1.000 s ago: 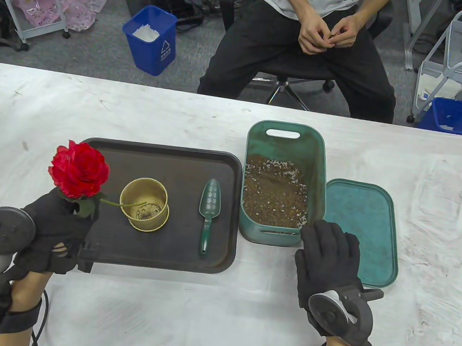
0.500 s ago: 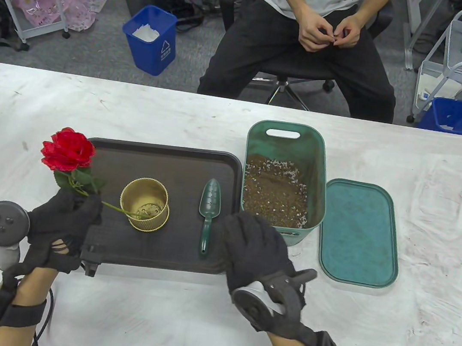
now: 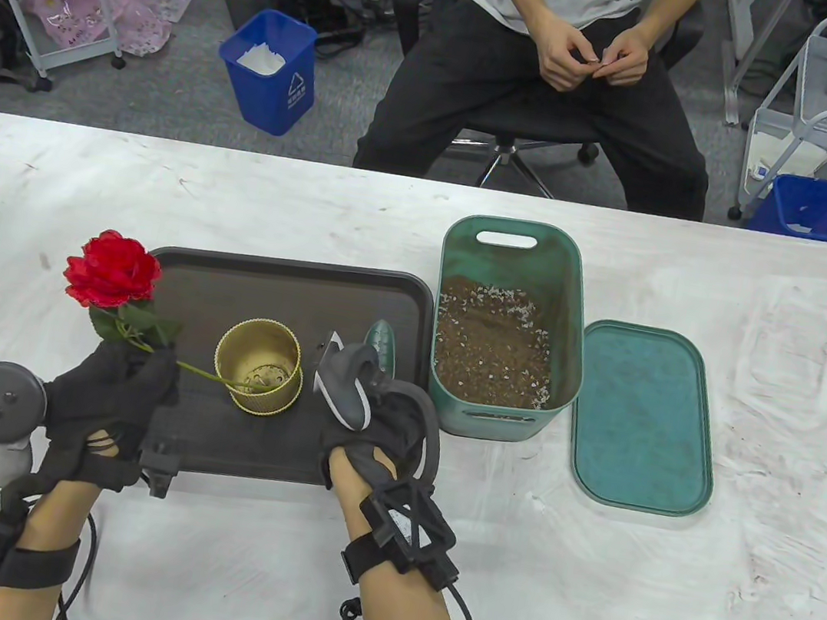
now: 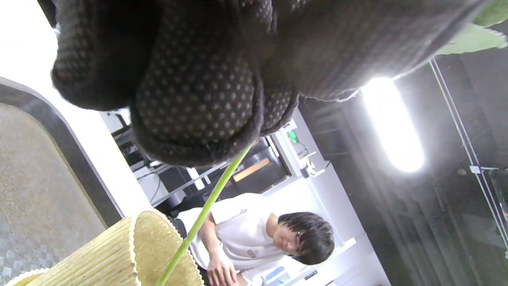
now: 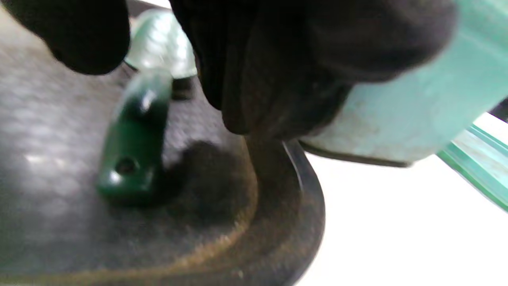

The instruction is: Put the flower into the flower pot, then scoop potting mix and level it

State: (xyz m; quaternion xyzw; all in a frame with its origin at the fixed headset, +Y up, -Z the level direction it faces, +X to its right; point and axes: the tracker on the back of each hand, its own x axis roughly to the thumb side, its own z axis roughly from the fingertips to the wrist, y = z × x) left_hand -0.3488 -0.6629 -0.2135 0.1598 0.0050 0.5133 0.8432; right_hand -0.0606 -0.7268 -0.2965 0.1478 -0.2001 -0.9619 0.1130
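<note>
The left hand's gloved fingers point(image 4: 194, 99) are curled tight round the thin green stem point(image 4: 206, 210), pinching it just below the leaves. That left hand point(image 3: 109, 397) sits at the near left corner of the tray and holds the red artificial rose point(image 3: 113, 270) tilted, bloom up and out to the left, so that the stem slants down to the right and its lower end reaches inside the ribbed gold flower pot point(image 3: 259, 366). The flower is partly in; it leans rather than stands, and I judge the hand is there to steady it until soil can hold it upright.

The right hand point(image 3: 372, 428) hovers low over the dark green plastic trowel point(image 5: 137, 139), which lies flat on the dark brown rectangular tray point(image 3: 294, 280) with its blade pointing away from the person. In the right wrist view the fingers hang down either side of the handle without plainly closing on it; the picture is blurred, so I cannot tell whether any of them touches it. It looks like a reach for the handle, the natural next step before scooping.

Just right of the tray stands the teal plastic bin point(image 3: 520, 248), open, with brown potting mix point(image 3: 491, 349) flecked white covering its bottom. Its flat teal lid point(image 3: 642, 418) lies on the white table point(image 3: 726, 605) beside it, out of the way of the scoop's path. Across the table a seated person point(image 3: 550, 74) watches, hands together in the lap.
</note>
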